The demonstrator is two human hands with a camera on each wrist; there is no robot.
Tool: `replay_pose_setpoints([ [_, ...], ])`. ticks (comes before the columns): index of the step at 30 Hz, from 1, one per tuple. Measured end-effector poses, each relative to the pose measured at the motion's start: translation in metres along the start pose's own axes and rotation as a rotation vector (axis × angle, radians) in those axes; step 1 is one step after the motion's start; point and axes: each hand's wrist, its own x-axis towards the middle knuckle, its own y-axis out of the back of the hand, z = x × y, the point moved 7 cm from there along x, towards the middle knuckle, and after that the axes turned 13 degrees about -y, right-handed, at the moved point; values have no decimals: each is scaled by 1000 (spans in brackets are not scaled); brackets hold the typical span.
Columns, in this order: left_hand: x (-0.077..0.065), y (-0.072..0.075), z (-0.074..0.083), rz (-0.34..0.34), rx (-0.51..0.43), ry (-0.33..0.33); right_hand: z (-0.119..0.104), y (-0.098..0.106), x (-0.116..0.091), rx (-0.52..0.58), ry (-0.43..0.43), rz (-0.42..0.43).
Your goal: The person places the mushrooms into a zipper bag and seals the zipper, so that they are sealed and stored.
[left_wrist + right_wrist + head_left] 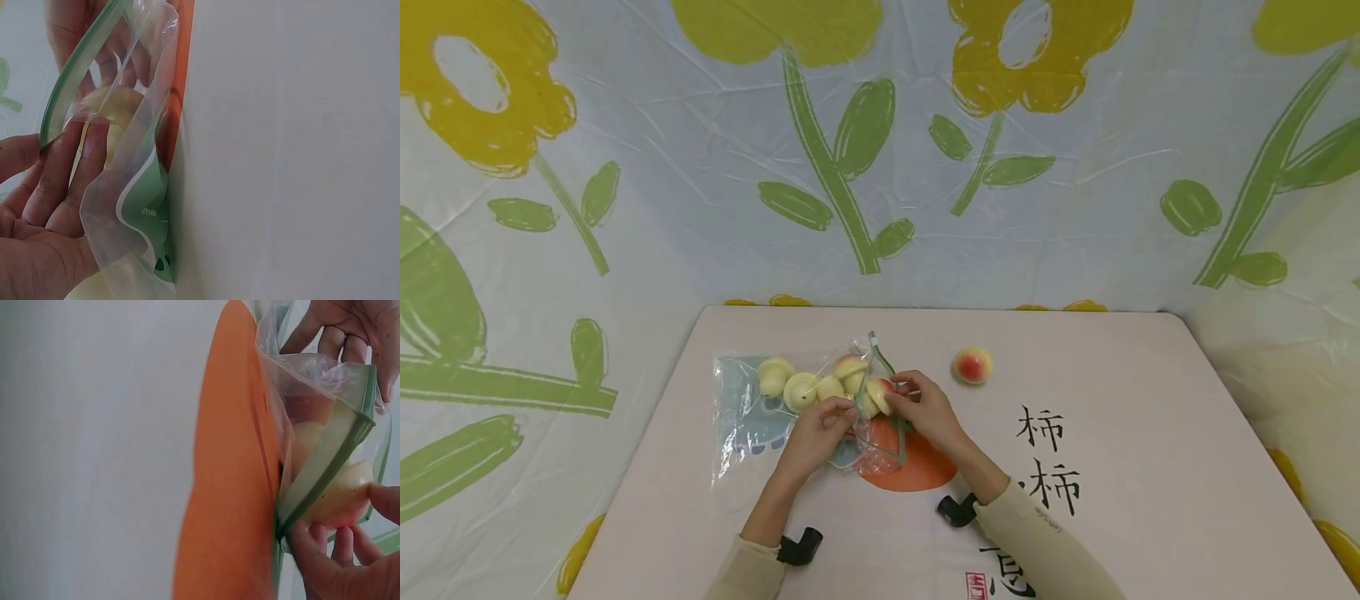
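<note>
Two hands meet over a clear zip bag lying on a pale counter, backed by a sheet printed with yellow flowers and green stems. One loose peach, yellow with a red blush, sits on the counter well apart to the right of the bag. Nothing lies between that peach and the hands. Black calligraphy characters are printed on the counter to the right of an orange persimmon picture, which the bag's mouth partly covers. A small red seal mark shows near the front edge; it is too small to read. The bag is see-through with a green zip strip and a green printed patch, its lettering unreadable. Several pale yellow peaches lie inside. The left hand pinches the green rim, holding the mouth apart. The right hand grips a blushed peach at the bag's opening.
</note>
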Motion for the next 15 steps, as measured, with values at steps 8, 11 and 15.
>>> replay_pose_setpoints([
  [8, 0, 0, 0, -1, 5, -3, -6, 0, -6, 67, -11, -41],
  [11, 2, -1, -13, 6, 2, 1, -11, 0, -10, 76, -7, -69],
  [15, 5, 0, -31, 22, 5, -19, -3, -2, -5, 114, -8, -98],
])
